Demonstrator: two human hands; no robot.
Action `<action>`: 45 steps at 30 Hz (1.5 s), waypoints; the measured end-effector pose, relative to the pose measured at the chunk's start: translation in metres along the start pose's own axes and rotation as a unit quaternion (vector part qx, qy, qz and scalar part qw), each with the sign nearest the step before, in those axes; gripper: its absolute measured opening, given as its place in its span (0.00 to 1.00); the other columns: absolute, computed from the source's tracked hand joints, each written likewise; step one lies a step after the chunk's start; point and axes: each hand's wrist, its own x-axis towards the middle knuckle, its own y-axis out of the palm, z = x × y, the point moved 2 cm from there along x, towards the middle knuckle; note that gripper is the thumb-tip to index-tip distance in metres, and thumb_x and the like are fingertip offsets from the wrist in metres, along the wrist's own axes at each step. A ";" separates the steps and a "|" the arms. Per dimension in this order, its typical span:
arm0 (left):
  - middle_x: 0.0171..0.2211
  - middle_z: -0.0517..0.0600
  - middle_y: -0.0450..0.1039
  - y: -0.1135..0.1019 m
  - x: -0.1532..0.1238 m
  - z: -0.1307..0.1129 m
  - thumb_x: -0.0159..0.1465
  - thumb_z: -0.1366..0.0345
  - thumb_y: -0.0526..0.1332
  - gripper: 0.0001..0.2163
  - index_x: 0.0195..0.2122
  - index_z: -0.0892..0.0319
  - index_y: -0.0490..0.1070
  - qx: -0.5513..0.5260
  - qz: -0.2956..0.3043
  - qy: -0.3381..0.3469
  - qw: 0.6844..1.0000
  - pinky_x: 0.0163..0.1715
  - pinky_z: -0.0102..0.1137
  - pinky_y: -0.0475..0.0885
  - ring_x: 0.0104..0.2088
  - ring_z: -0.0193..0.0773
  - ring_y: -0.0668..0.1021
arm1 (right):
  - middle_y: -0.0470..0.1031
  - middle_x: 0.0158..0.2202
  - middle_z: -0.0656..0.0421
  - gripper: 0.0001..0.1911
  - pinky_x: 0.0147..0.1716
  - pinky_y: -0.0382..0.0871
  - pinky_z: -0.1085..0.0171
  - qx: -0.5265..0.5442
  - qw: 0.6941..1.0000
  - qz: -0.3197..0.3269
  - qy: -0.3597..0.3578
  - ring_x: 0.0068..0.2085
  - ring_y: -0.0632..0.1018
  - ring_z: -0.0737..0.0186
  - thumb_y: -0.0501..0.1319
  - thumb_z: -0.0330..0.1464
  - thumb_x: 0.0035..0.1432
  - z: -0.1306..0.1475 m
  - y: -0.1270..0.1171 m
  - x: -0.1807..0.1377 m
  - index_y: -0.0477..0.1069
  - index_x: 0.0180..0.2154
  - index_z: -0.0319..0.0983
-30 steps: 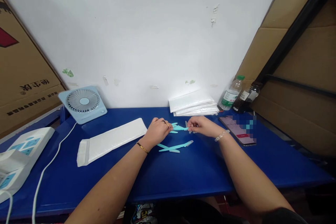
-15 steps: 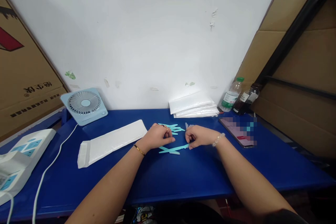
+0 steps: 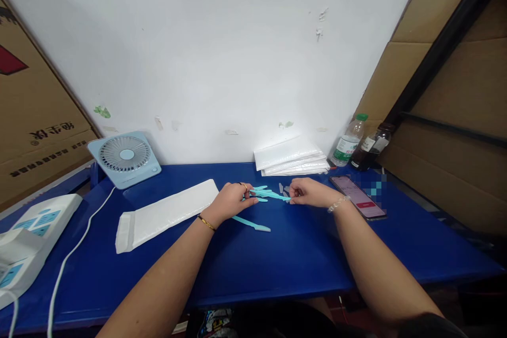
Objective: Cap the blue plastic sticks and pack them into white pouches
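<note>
My left hand (image 3: 233, 200) pinches one end of a turquoise razor (image 3: 276, 196), my right hand (image 3: 306, 191) the other, likely for steadiness.

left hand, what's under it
Turquoise tools poke out from under the left hand toward the right hand. Their left ends are covered; anything else beneath cannot be seen.

Left hand (image 3: 233, 200) palm-down, grip unclear; right hand (image 3: 306, 191) curled, pinching.
</note>
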 end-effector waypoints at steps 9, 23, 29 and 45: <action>0.34 0.49 0.73 -0.014 -0.006 0.021 0.65 0.56 0.50 0.14 0.34 0.56 0.72 0.040 -0.024 -0.030 0.998 0.34 0.29 0.61 0.36 0.39 0.73 | 0.73 0.30 0.57 0.07 0.28 0.61 0.67 -0.035 0.998 -0.046 0.029 0.31 0.72 0.62 0.64 0.34 0.48 -0.009 -0.004 0.003 0.72 0.29 0.37; 0.29 0.47 0.73 0.009 -0.011 -0.006 0.61 0.58 0.57 0.08 0.32 0.57 0.71 0.014 0.141 0.041 0.989 0.26 0.28 0.59 0.29 0.35 0.72 | 0.74 0.28 0.59 0.18 0.25 0.61 0.69 0.022 0.994 0.064 -0.087 0.28 0.72 0.65 0.65 0.44 0.50 0.047 0.022 0.004 0.74 0.37 0.39; 0.26 0.46 0.71 0.002 -0.011 -0.012 0.66 0.58 0.49 0.10 0.35 0.57 0.65 -0.059 0.098 -0.002 0.993 0.25 0.28 0.60 0.26 0.35 0.72 | 0.74 0.26 0.59 0.14 0.27 0.58 0.67 -0.014 0.995 0.008 -0.099 0.26 0.70 0.66 0.56 0.39 0.60 0.049 0.021 0.008 0.74 0.30 0.38; 0.32 0.50 0.69 -0.004 -0.009 0.003 0.69 0.54 0.42 0.21 0.31 0.58 0.69 -0.045 -0.017 -0.013 0.999 0.37 0.31 0.65 0.34 0.38 0.72 | 0.75 0.33 0.56 0.10 0.33 0.63 0.67 -0.078 0.993 -0.091 0.002 0.33 0.73 0.62 0.57 0.28 0.54 -0.002 -0.006 0.000 0.75 0.37 0.39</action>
